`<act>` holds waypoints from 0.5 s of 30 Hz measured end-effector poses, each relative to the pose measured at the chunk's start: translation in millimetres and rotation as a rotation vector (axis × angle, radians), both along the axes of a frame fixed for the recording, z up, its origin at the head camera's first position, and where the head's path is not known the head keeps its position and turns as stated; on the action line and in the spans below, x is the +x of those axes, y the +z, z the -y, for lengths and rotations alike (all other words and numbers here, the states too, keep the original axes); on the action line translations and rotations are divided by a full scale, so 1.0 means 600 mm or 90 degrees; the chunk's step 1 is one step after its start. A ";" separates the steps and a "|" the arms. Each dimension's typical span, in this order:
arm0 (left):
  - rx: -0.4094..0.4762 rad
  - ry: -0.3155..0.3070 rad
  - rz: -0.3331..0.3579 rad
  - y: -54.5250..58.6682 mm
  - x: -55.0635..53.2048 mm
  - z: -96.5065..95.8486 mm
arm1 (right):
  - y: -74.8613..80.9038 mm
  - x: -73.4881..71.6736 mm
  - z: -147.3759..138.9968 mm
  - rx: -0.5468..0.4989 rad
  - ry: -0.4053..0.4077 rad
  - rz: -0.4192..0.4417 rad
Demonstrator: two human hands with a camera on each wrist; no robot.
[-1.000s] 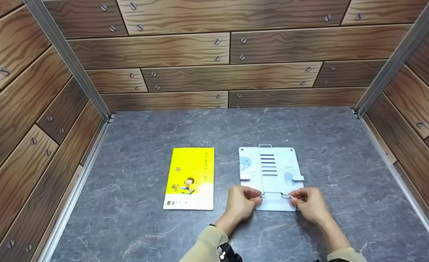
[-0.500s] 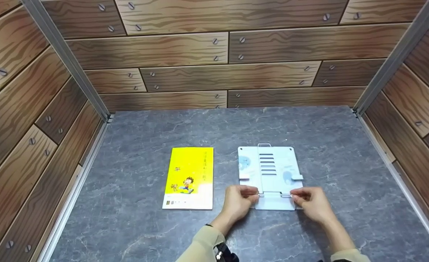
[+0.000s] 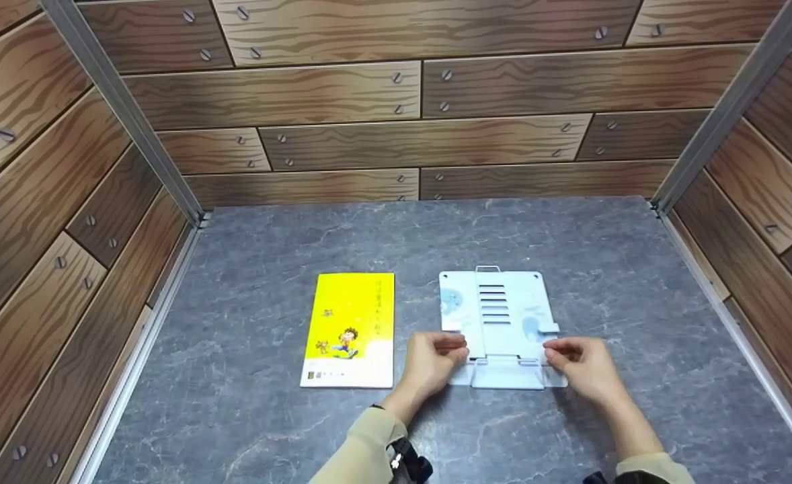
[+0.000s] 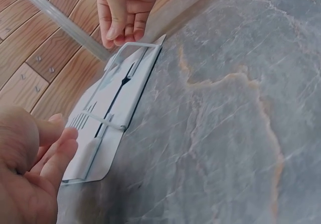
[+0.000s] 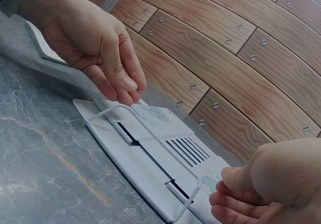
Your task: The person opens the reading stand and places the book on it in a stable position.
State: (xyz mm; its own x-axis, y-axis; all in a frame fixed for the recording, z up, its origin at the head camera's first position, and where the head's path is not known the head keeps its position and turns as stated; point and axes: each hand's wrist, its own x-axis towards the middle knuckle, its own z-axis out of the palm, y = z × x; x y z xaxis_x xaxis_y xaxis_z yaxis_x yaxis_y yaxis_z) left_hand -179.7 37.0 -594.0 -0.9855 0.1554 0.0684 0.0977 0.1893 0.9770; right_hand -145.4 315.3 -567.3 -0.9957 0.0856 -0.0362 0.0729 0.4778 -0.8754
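A pale blue-white book stand [image 3: 527, 302] with a row of slots lies on the table, right of centre in the head view. At its near end a bent wire bracket [image 5: 150, 133] rises above the panel in the wrist views. My left hand [image 3: 429, 363] is at the stand's near left corner, fingers loosely curled and overlapping the left clip in the head view. At the near right corner, below the right clip [image 3: 549, 328], is my right hand [image 3: 583, 366], fingers bent beside the edge. Nothing shows between the fingers of either hand.
Left of the stand lies a yellow book [image 3: 349, 316] with a cartoon child on its cover. The grey marbled table [image 3: 268, 430] is enclosed by wood-patterned walls [image 3: 342, 87] with metal corner posts [image 3: 120, 101].
Both hands have let go of the wire bracket at the stand's near end. They have moved apart and slightly up towards the stand's side edges. The book has stayed put.
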 end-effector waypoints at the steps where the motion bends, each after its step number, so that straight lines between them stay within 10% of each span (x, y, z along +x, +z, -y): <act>1: -0.005 0.002 0.004 0.002 -0.002 0.001 | 0.000 -0.002 -0.001 0.000 0.000 -0.002; 15: -0.027 0.017 0.033 0.033 -0.048 0.011 | 0.016 -0.034 -0.026 0.001 0.014 0.009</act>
